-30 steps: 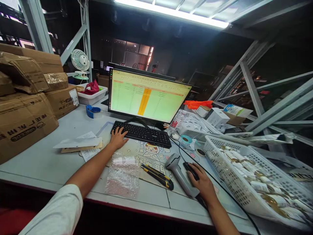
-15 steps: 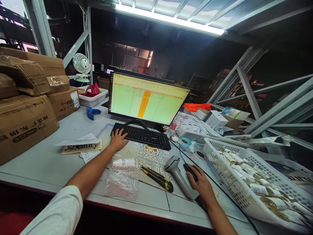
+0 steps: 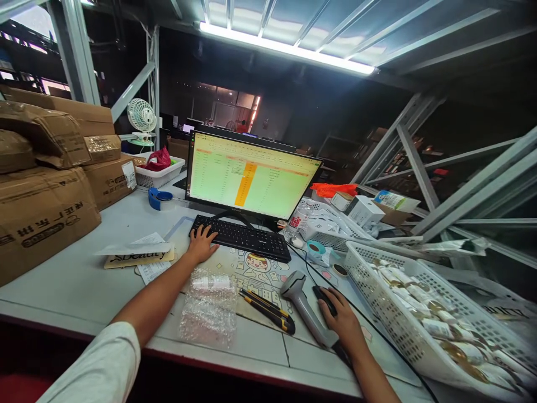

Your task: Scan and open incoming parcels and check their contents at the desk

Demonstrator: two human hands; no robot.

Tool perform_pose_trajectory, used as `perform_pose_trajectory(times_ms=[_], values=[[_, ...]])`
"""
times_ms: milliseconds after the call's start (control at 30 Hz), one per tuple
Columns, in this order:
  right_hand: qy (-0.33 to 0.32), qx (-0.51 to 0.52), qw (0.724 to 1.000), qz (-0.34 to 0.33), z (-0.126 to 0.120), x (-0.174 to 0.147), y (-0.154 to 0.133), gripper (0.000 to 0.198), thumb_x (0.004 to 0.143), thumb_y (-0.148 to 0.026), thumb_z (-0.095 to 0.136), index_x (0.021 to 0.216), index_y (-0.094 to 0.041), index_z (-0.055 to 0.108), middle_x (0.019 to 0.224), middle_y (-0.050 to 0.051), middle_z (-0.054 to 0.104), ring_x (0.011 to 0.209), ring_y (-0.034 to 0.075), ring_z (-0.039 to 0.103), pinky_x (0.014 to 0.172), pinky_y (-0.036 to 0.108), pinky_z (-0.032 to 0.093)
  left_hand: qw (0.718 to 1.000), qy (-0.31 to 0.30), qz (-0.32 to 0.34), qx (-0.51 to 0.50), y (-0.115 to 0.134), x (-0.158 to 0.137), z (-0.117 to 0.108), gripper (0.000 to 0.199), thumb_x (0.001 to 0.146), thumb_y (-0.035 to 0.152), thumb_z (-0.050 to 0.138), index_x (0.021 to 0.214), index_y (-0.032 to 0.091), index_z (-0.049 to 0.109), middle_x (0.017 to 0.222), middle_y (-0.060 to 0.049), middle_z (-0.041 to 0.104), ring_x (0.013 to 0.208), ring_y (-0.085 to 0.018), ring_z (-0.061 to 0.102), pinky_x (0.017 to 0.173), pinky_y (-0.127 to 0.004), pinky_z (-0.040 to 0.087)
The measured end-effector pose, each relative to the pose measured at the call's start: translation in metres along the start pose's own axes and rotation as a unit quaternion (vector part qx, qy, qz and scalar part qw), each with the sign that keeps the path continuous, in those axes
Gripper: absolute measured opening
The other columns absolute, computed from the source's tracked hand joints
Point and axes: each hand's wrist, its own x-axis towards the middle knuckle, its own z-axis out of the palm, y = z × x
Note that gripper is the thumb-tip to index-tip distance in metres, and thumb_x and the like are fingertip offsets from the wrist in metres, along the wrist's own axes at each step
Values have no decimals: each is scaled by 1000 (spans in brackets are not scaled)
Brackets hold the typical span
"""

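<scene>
My left hand [image 3: 202, 244] rests with spread fingers on the left end of the black keyboard [image 3: 247, 237]. Over a black computer mouse [image 3: 325, 300] curves my right hand [image 3: 343, 317], gripping it on the desk. Just left of the mouse lies a grey barcode scanner [image 3: 308, 310]. Two yellow-and-black utility knives [image 3: 268, 311] lie side by side between the scanner and a bubble-wrap pouch [image 3: 208, 313], which has a white-labelled item inside. Behind the keyboard stands a monitor [image 3: 251, 176] showing a spreadsheet with an orange column.
Cardboard boxes [image 3: 44, 215] are stacked at the left. A white basket [image 3: 394, 313] of labelled bottles stands at the right. A blue tape dispenser [image 3: 160, 198], papers [image 3: 155, 268] and tape rolls [image 3: 315, 247] lie on the desk. A fan [image 3: 141, 116] stands at the back left.
The camera view has shifted slightly. On the monitor, a small pop-up box by the orange column looks different. Both hands keep their places on the keyboard and the mouse.
</scene>
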Motion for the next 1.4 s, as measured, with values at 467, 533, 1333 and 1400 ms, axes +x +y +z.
perform_pose_trajectory(times_ms=[467, 533, 1333, 1400], values=[[13, -1, 1000, -6, -6, 0, -25, 52, 96, -54, 48, 130, -20, 68, 137, 16, 61, 127, 32, 61, 110, 52, 51, 959, 187, 37, -210, 30, -1, -123, 40, 105, 34, 39, 123, 14, 69, 121, -10, 74, 111, -19, 68, 98, -32, 54], [11, 2, 1000, -6, -8, -1, -29, 55, 96, -54, 48, 131, -17, 68, 137, 18, 61, 128, 32, 60, 111, 52, 50, 936, 169, 88, -295, 29, -20, -148, 40, 102, 43, 49, 120, 15, 71, 113, -8, 76, 102, -19, 70, 91, -30, 56], [-247, -145, 950, 121, -28, 20, -169, 61, 91, -47, 54, 135, -6, 62, 110, 27, 73, 104, 42, 70, 87, 49, 53, 982, 187, -12, 32, -19, -170, -119, 35, 105, 31, 40, 105, 14, 71, 105, -14, 75, 100, -29, 67, 88, -40, 51], [-256, -135, 947, 141, -34, 28, -181, 53, 92, -44, 52, 128, -7, 66, 111, 26, 73, 106, 42, 70, 89, 49, 53, 981, 194, 1, 3, 19, -151, -117, 36, 106, 31, 39, 110, 14, 70, 108, -14, 74, 102, -28, 67, 89, -39, 50]])
